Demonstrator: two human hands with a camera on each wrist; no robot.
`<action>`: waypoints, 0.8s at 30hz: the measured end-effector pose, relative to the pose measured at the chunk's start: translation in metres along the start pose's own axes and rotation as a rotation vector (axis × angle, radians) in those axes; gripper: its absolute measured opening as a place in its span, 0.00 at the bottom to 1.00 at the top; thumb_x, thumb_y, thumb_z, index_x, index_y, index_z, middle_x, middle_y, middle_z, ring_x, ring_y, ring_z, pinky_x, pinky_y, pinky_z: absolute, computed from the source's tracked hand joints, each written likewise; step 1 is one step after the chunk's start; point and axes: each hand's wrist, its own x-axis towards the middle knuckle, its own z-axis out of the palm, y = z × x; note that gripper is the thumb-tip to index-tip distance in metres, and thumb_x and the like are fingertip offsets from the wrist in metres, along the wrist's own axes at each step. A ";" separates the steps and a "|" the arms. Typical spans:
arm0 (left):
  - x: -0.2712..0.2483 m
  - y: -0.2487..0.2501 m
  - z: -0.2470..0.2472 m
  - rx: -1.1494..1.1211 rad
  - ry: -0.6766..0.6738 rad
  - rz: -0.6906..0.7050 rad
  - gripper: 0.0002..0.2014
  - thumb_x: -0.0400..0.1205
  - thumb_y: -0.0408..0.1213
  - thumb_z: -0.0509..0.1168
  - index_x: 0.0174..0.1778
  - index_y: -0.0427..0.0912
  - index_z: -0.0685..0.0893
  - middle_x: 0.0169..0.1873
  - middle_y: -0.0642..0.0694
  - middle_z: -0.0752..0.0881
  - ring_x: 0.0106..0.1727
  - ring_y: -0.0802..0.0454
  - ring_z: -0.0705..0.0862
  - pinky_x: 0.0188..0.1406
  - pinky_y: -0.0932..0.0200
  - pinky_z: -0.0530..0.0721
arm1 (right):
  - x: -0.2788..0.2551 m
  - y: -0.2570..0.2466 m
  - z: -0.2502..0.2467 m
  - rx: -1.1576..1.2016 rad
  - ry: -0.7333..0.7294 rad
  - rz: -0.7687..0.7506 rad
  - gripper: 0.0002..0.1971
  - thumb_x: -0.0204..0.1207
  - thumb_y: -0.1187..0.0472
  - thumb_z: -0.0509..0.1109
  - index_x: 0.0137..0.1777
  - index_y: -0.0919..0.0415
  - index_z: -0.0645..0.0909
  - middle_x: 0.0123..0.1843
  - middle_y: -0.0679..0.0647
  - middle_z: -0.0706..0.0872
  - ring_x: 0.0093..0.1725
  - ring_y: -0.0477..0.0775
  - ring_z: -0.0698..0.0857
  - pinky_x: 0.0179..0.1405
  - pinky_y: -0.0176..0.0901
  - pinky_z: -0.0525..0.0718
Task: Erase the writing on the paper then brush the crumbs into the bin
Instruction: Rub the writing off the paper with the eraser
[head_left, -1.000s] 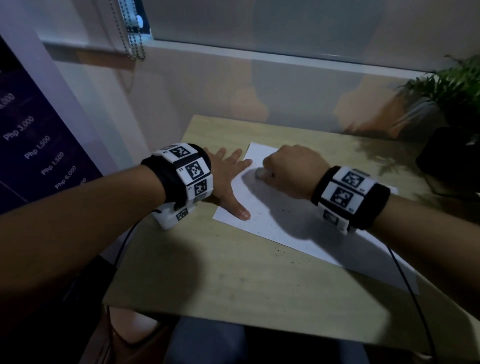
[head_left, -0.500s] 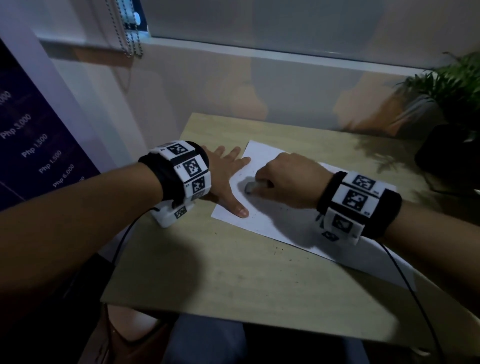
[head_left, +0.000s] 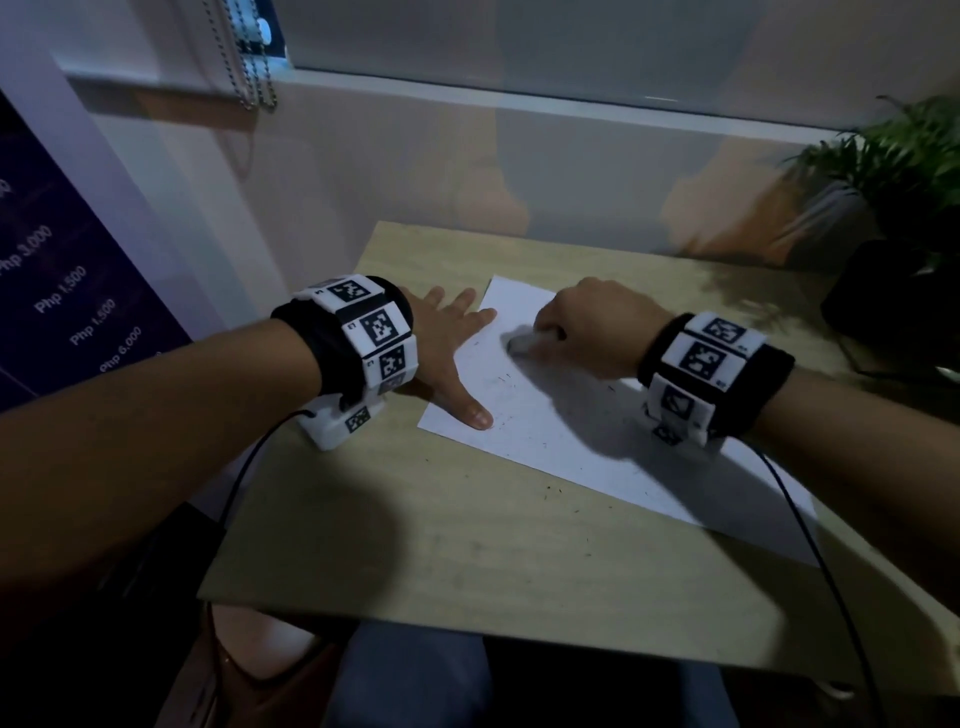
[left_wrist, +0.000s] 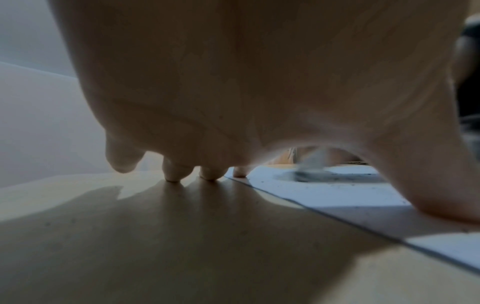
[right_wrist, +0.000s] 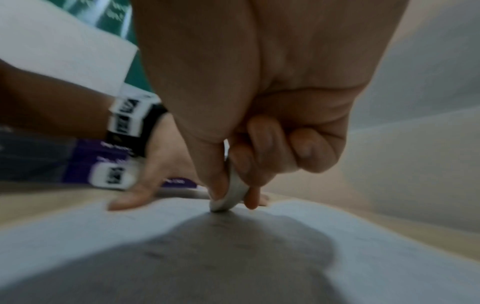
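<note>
One flat white sheet of paper (head_left: 545, 415) lies on one light wooden table (head_left: 467, 545). It sits a bit crooked, with one corner pointing to the far side.

Two hands are at work. The left hand (head_left: 447, 353) lies flat with its fingers straight and spread out. Its thumb and first finger press on the left edge of the paper, and the other fingers rest on the bare table just beside it. It grasps nothing.

The right hand (head_left: 592, 332) is curled up and pinches one small white eraser (right_wrist: 231, 195) between the thumb and the fingers. The tip of the eraser touches the paper near the far left part of the sheet. The eraser looks blurry in the head view.

Many tiny dark crumbs (head_left: 524, 421) lie on the paper and a few on the table near its edge. They are too many and too small to count.

One green leafy plant in a dark pot (head_left: 904, 218) stands at the far right of the table.
</note>
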 end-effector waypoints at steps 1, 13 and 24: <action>0.000 -0.001 0.000 -0.005 -0.001 0.001 0.74 0.52 0.87 0.63 0.87 0.60 0.30 0.87 0.53 0.28 0.89 0.41 0.33 0.86 0.28 0.41 | 0.004 0.005 -0.002 -0.009 0.026 0.034 0.28 0.82 0.36 0.62 0.30 0.58 0.73 0.30 0.54 0.77 0.33 0.61 0.78 0.28 0.45 0.71; -0.004 0.003 -0.002 -0.012 -0.001 -0.002 0.71 0.61 0.81 0.69 0.88 0.59 0.31 0.88 0.52 0.29 0.89 0.42 0.33 0.86 0.29 0.40 | 0.004 0.003 -0.003 -0.011 0.037 0.047 0.27 0.81 0.36 0.63 0.30 0.58 0.75 0.32 0.55 0.78 0.36 0.63 0.80 0.29 0.44 0.70; -0.001 0.000 -0.002 -0.006 -0.009 0.000 0.71 0.60 0.83 0.68 0.88 0.60 0.30 0.87 0.52 0.28 0.89 0.41 0.32 0.86 0.27 0.41 | -0.003 -0.002 -0.003 0.000 0.017 0.017 0.26 0.81 0.37 0.64 0.34 0.60 0.77 0.32 0.56 0.79 0.34 0.61 0.80 0.28 0.44 0.68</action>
